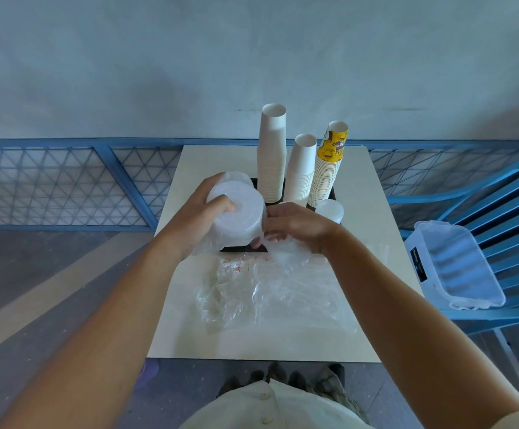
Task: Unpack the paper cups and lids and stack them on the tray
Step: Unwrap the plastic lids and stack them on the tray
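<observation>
We see the bench (pixel 360 212) carrying the black tray (pixel 242 248) | empty bags (pixel 267 292) lie just in front of the tray | three cup stacks (pixel 271 156) stand upright on the tray's far side | left hand (pixel 196 218) fingers wrap the sleeve of lids (pixel 236 215) above the tray's left side | right hand (pixel 298 227) fingers curled, apparently pinching the sleeve's plastic wrap (pixel 210 246).

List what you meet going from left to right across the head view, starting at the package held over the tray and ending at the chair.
bagged lid stack → tall white cup stack → shorter white cup stack → yellow printed cup stack → clear plastic container
</observation>
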